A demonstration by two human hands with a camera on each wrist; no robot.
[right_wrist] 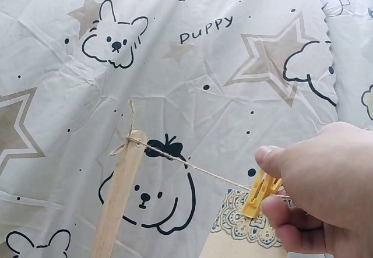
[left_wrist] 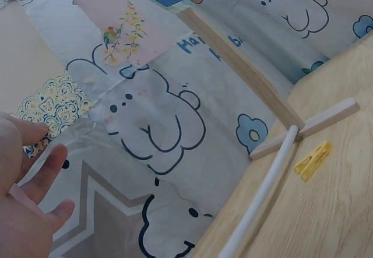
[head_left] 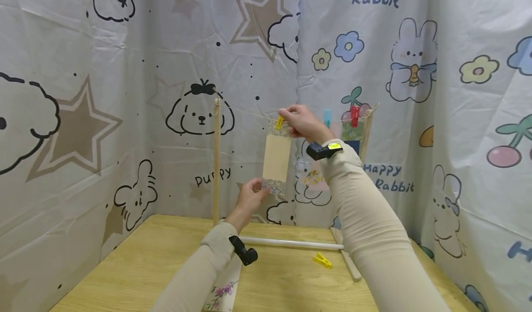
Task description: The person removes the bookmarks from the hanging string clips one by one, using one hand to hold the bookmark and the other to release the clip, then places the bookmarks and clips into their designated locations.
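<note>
A tall cream card [head_left: 277, 157] with patterned bands at top and bottom hangs at a thin string [right_wrist: 195, 168]. My right hand [head_left: 306, 121] pinches a yellow clothespin [right_wrist: 256, 198] at the card's top edge, its jaws over the string and card. Down at the lower left corner, my left hand [head_left: 250, 197] holds the card's patterned end between thumb and finger. Its other fingers [left_wrist: 51, 173] are spread in the left wrist view. Another yellow clothespin [head_left: 322, 260] lies on the table [head_left: 274, 286].
Wooden posts [head_left: 216, 164] carry the string. Toward its right end are a blue clothespin [head_left: 327, 117], a red clothespin [head_left: 354, 116] and a pink bird-and-flower card [left_wrist: 131, 28]. A white rod [head_left: 291, 243] runs low between the posts. A flowered card [head_left: 224, 289] lies under my left forearm.
</note>
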